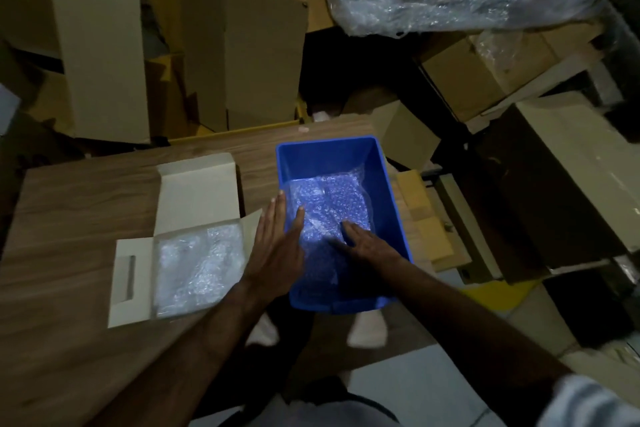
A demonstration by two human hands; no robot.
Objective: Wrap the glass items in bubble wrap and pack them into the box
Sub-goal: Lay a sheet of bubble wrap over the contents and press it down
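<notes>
Left hand (277, 246) flat with fingers straight on the bubble wrap (325, 215), right hand (367, 239) loosely spread beside it in the blue bin (388, 184) on the tabletop (86, 191); judged fetching wrap, next needs a pinch-and-lift toward the open white box (201, 184), which already holds wrapped items.

no legible text, no labels, no brand marks, no numbers on any surface

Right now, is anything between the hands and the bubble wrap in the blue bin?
Nothing visible. Both the left hand and right hand already rest on the bubble wrap inside the blue bin; the left one crosses its left rim.
</notes>
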